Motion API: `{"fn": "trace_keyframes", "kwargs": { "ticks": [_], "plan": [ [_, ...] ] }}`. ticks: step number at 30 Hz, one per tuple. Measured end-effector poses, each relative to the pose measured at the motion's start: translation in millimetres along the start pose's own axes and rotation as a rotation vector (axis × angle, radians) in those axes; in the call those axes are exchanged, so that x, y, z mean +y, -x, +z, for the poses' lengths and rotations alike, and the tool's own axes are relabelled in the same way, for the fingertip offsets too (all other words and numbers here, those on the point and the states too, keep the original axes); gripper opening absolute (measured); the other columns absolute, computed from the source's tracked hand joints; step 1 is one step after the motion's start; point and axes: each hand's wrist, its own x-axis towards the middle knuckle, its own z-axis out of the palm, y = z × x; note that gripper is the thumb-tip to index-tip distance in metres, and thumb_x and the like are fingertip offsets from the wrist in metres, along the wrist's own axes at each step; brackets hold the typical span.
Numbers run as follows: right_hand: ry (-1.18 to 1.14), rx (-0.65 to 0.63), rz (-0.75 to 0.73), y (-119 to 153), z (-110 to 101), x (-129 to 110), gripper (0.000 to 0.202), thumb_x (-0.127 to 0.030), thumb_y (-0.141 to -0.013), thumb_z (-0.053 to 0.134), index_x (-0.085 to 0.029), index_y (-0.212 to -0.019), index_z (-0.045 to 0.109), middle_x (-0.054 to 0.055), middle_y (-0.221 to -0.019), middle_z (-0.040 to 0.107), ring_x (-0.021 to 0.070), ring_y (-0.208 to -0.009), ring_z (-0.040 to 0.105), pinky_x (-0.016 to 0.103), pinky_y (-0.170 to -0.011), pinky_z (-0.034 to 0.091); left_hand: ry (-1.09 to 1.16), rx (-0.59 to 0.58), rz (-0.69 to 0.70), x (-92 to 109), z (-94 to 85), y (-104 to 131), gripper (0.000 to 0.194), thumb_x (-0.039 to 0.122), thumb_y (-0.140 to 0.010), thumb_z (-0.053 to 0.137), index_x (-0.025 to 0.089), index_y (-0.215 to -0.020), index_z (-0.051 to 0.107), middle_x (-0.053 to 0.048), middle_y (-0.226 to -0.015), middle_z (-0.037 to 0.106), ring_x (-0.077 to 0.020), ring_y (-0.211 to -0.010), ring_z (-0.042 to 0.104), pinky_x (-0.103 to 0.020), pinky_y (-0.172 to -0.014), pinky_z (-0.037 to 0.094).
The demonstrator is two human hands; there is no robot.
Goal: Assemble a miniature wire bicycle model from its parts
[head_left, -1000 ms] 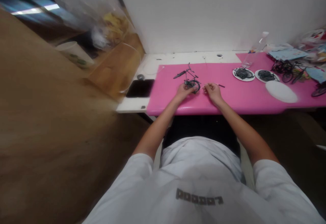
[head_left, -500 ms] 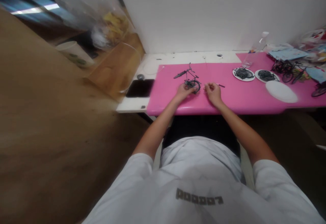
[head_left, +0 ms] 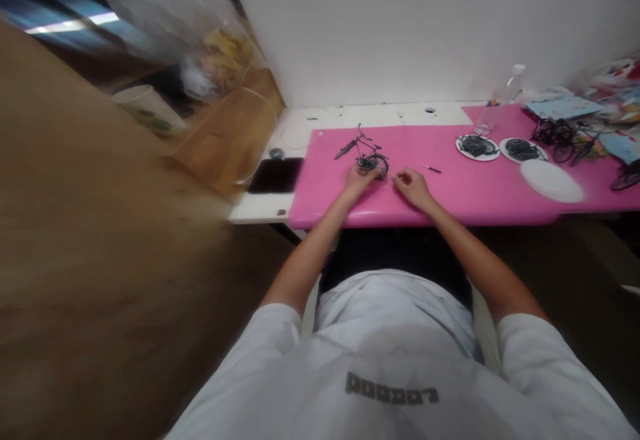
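Observation:
My left hand [head_left: 358,179] is closed on the rear-wheel end of a small black model bicycle [head_left: 369,153], which it holds over the pink mat [head_left: 470,190]. The handlebar and front wheel point away to the upper left. Just right of the rear wheel, my right hand [head_left: 411,185] is closed with thumb and fingers pinched together. Whatever lies in that pinch, if anything, is too small to make out. A thin dark screwdriver-like tool [head_left: 431,169] rests on the mat beyond the right hand.
Two white plates of black parts [head_left: 477,147] lie to the right, near a blank white plate [head_left: 552,181]. Behind them stand a clear bottle [head_left: 493,108] and more model bicycles [head_left: 560,135]. A black flat object [head_left: 275,175] lies at the left table end.
The left hand and the bicycle have shifted slightly left, the bicycle turning a little. My right hand has moved left and nearer to me, away from the screwdriver-like tool.

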Motion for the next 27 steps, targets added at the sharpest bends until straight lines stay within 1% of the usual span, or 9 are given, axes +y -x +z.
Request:
{"fn": "trace_keyframes", "kwargs": {
  "ticks": [3, 7, 9, 11, 15, 17, 20, 22, 27],
  "plan": [
    [0.006, -0.093, -0.043, 3.6, 0.5, -4.7, 0.035, -0.061, -0.093, 0.081, -0.026, -0.091, 0.080, 0.005, -0.088, 0.080, 0.0223, -0.080, 0.066, 0.039, -0.083, 0.057, -0.028, 0.003, 0.012, 0.0, 0.6, 0.0, 0.049, 0.041, -0.076, 0.100, 0.016, -0.113, 0.079, -0.016, -0.111, 0.086, -0.0279, -0.102, 0.084, -0.045, -0.100, 0.067],
    [-0.025, -0.050, -0.087, 6.7, 2.5, -7.4, 0.026, -0.052, -0.092, 0.082, -0.027, -0.097, 0.080, 0.005, -0.097, 0.082, 0.0235, -0.087, 0.071, 0.038, -0.083, 0.057, -0.045, 0.006, 0.013, 2.3, 1.7, 1.5, 0.044, 0.035, -0.075, 0.100, 0.016, -0.109, 0.080, -0.014, -0.108, 0.086, -0.0262, -0.100, 0.083, -0.040, -0.098, 0.066],
    [-0.047, -0.029, -0.113, 7.4, 2.9, -7.6, 0.022, -0.046, -0.092, 0.083, -0.028, -0.105, 0.081, 0.006, -0.103, 0.082, 0.0242, -0.091, 0.072, 0.038, -0.083, 0.057, -0.064, -0.019, 0.015, 3.9, 1.4, 3.3, 0.042, 0.034, -0.076, 0.100, 0.015, -0.109, 0.081, -0.014, -0.106, 0.086, -0.0253, -0.098, 0.083, -0.039, -0.097, 0.066],
    [-0.035, -0.040, -0.143, 7.6, 2.4, -7.9, 0.021, -0.041, -0.093, 0.082, -0.030, -0.110, 0.082, 0.006, -0.107, 0.082, 0.0256, -0.095, 0.072, 0.040, -0.088, 0.058, -0.074, -0.054, 0.014, 5.3, 0.4, 5.5, 0.042, 0.035, -0.077, 0.099, 0.015, -0.109, 0.081, -0.014, -0.105, 0.086, -0.0250, -0.095, 0.083, -0.040, -0.095, 0.067],
    [0.063, -0.069, -0.202, 7.0, 0.9, -8.9, 0.007, -0.034, -0.097, 0.078, -0.031, -0.100, 0.085, 0.007, -0.109, 0.082, 0.0297, -0.105, 0.069, 0.049, -0.103, 0.057, -0.039, -0.117, 0.048, 6.2, -1.8, 8.0, 0.046, 0.036, -0.076, 0.099, 0.015, -0.114, 0.082, -0.015, -0.114, 0.087, -0.0265, -0.104, 0.083, -0.041, -0.101, 0.066],
    [0.109, -0.061, -0.220, 6.5, 0.5, -8.6, 0.007, -0.028, -0.096, 0.079, -0.031, -0.096, 0.085, 0.008, -0.107, 0.081, 0.0310, -0.106, 0.067, 0.051, -0.106, 0.056, -0.026, -0.141, 0.068, 5.5, -2.5, 8.0, 0.047, 0.036, -0.075, 0.100, 0.015, -0.113, 0.082, -0.016, -0.117, 0.086, -0.0272, -0.109, 0.083, -0.041, -0.105, 0.065],
    [0.159, -0.036, -0.244, 5.8, 0.5, -6.3, 0.014, -0.020, -0.095, 0.077, -0.031, -0.094, 0.086, 0.008, -0.105, 0.078, 0.0317, -0.108, 0.066, 0.052, -0.105, 0.055, -0.024, -0.160, 0.078, 3.6, -3.6, 7.3, 0.046, 0.036, -0.075, 0.100, 0.014, -0.111, 0.082, -0.017, -0.117, 0.086, -0.0277, -0.107, 0.084, -0.042, -0.104, 0.066],
    [0.174, -0.022, -0.265, 5.4, 0.7, -3.8, 0.016, -0.018, -0.095, 0.076, -0.031, -0.093, 0.086, 0.009, -0.105, 0.076, 0.0316, -0.109, 0.065, 0.051, -0.104, 0.055, -0.034, -0.166, 0.067, 2.3, -4.4, 6.9, 0.047, 0.036, -0.075, 0.100, 0.014, -0.112, 0.082, -0.017, -0.115, 0.086, -0.0278, -0.106, 0.084, -0.042, -0.102, 0.066],
    [0.198, 0.027, -0.304, 5.7, 1.3, 0.0, 0.011, -0.025, -0.100, 0.078, -0.030, -0.096, 0.088, 0.008, -0.103, 0.073, 0.0298, -0.106, 0.065, 0.050, -0.100, 0.057, -0.019, -0.184, 0.048, 0.4, -6.3, 5.9, 0.050, 0.033, -0.073, 0.101, 0.013, -0.114, 0.081, -0.017, -0.113, 0.086, -0.0285, -0.104, 0.084, -0.043, -0.101, 0.066]
  ]
}}
